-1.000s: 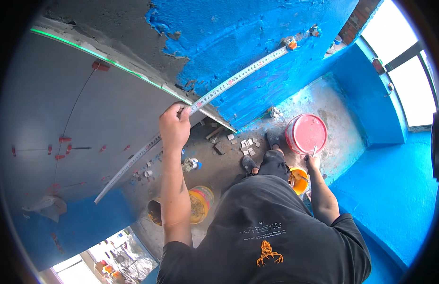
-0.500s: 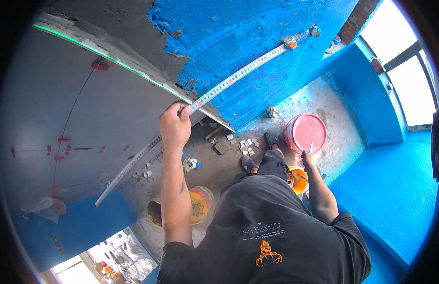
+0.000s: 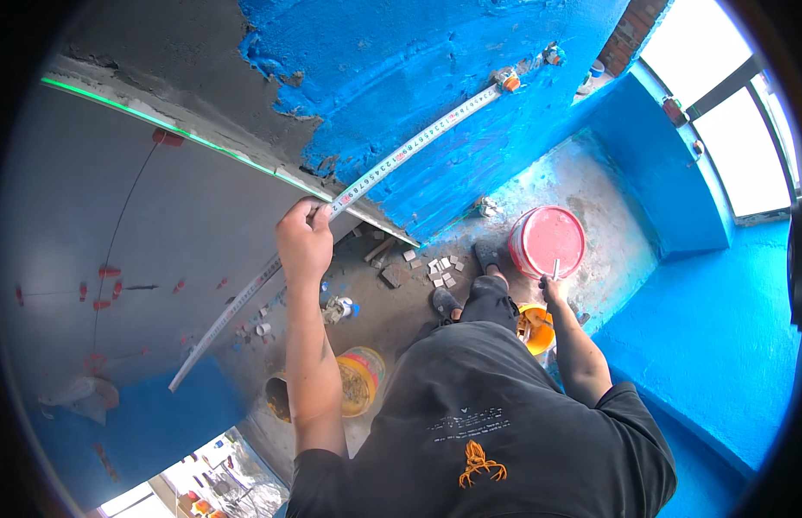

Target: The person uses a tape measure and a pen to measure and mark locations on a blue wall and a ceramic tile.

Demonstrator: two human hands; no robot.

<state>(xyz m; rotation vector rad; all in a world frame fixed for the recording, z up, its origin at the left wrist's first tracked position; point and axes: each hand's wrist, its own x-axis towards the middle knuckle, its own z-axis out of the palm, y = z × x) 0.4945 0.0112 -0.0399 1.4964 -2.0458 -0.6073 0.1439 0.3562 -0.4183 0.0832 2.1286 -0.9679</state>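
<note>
View shifts slightly; my left hand [image 3: 304,240] still pinches the tape [image 3: 418,147] near the wall edge [image 3: 224,150], span unchanged; my right hand [image 3: 554,291] holds a slim tool [image 3: 556,267].

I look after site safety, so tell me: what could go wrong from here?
The measuring tape might slip: only the left hand visibly holds it. The grey shoes might slide on the loose tile pieces lying near them, or bump the red-lidded bucket standing close by.
</note>
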